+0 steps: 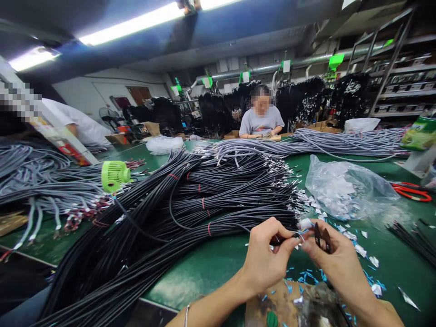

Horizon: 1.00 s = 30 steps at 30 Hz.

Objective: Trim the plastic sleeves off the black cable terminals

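Observation:
My left hand [265, 256] pinches the end of a black cable [282, 238] from the big pile of black cables [190, 204] that fans across the green table [204, 268]. My right hand [335, 256] is closed round a small dark cutting tool [322, 236], its tips right at the cable end, where a white tag [304, 223] and thin blue wire bits show. Both hands meet just above the table's near edge.
Blue and white offcuts [306, 277] litter the table under my hands. A clear plastic bag [347, 188] lies right, red scissors [412, 193] beyond. Grey cable bundles [340, 143] lie far, a green fan [114, 176] left. A seated person [261, 120] works opposite; another person's sleeve [81, 125] at left.

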{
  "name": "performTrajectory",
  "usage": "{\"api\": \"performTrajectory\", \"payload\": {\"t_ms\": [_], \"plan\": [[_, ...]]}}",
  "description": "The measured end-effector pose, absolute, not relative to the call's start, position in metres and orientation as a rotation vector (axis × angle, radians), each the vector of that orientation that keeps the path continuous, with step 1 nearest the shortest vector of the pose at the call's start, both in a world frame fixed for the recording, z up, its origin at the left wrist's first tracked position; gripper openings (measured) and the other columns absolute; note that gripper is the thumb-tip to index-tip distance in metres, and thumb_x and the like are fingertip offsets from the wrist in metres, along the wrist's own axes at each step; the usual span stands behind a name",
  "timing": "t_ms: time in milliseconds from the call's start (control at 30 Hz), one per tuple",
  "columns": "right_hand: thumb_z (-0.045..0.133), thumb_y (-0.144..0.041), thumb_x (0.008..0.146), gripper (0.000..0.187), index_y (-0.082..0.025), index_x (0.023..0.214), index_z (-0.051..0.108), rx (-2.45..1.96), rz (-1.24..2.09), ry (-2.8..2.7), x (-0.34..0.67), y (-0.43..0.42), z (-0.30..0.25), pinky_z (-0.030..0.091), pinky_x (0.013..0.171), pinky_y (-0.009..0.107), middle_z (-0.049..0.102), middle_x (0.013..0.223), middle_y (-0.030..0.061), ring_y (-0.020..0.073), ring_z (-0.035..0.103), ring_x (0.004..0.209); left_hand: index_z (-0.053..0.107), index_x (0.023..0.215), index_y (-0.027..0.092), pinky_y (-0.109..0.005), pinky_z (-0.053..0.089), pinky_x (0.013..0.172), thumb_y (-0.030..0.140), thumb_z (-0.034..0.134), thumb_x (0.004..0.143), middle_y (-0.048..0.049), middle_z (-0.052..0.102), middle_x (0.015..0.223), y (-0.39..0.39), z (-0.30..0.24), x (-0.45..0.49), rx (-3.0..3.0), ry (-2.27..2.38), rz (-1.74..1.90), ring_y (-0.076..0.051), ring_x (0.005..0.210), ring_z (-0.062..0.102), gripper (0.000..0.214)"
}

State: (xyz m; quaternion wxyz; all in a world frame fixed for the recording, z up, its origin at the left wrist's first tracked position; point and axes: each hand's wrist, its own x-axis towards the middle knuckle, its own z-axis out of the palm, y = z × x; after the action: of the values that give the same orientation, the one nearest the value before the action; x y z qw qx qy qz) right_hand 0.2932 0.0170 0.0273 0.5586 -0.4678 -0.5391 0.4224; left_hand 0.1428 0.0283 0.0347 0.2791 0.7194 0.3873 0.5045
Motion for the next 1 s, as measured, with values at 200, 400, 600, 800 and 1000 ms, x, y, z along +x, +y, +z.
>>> {"api": "performTrajectory", "payload": {"t_ms": [200, 400, 600, 800, 1000], "plan": [[0.058, -0.046, 0.082, 0.036, -0.017, 0.061, 0.055, -1.156, 0.854, -1.438, 0.295, 0.013, 0.029, 0.026, 0.038, 0.021, 0.047, 0.048, -0.0034, 0.0075, 0.036, 0.04, 0.056, 0.066, 0.014, -0.021, 0.036, 0.05, 0.015, 0.06, 0.079, -0.0009, 0.053, 0.063, 0.026, 0.035, 0.141, 1.987, 1.018, 1.419, -0.011, 0.057, 0.048, 0.013], [0.058, -0.017, 0.083, 0.013, -0.019, 0.071, 0.061, -0.954, 0.107, -1.835, 0.294, 0.003, 0.022, 0.035, 0.049, 0.021, 0.054, 0.058, -0.0037, 0.0085, 0.048, 0.049, 0.058, 0.071, 0.013, -0.024, 0.034, 0.052, 0.002, 0.046, 0.075, -0.0033, 0.052, 0.064, 0.026, 0.028, 0.144, 2.345, 0.952, 1.49, -0.013, 0.058, 0.048, 0.016], [0.061, -0.029, 0.083, 0.013, -0.021, 0.075, 0.057, -1.182, 0.183, -1.562, 0.302, 0.009, 0.029, 0.035, 0.042, 0.02, 0.048, 0.055, -0.005, 0.009, 0.042, 0.045, 0.058, 0.067, 0.013, -0.02, 0.035, 0.048, 0.013, 0.058, 0.079, -0.0023, 0.053, 0.063, 0.024, 0.037, 0.143, 2.052, 1.033, 1.403, -0.011, 0.057, 0.049, 0.012], [0.058, -0.03, 0.085, 0.02, -0.021, 0.069, 0.053, -1.159, 0.338, -1.611, 0.3, 0.011, 0.035, 0.033, 0.041, 0.021, 0.045, 0.056, -0.004, 0.0101, 0.041, 0.047, 0.056, 0.065, 0.013, -0.021, 0.035, 0.051, 0.014, 0.059, 0.079, -0.0011, 0.052, 0.062, 0.024, 0.035, 0.142, 2.049, 1.03, 1.411, -0.011, 0.058, 0.05, 0.014], [0.061, -0.02, 0.082, 0.003, -0.02, 0.08, 0.058, -1.017, 0.29, -1.691, 0.299, 0.008, 0.033, 0.041, 0.051, 0.022, 0.055, 0.071, -0.0002, 0.0113, 0.05, 0.058, 0.056, 0.067, 0.012, -0.02, 0.034, 0.049, 0.013, 0.057, 0.08, -0.0009, 0.05, 0.061, 0.024, 0.035, 0.143, 2.058, 1.037, 1.48, -0.01, 0.056, 0.047, 0.013]]}}
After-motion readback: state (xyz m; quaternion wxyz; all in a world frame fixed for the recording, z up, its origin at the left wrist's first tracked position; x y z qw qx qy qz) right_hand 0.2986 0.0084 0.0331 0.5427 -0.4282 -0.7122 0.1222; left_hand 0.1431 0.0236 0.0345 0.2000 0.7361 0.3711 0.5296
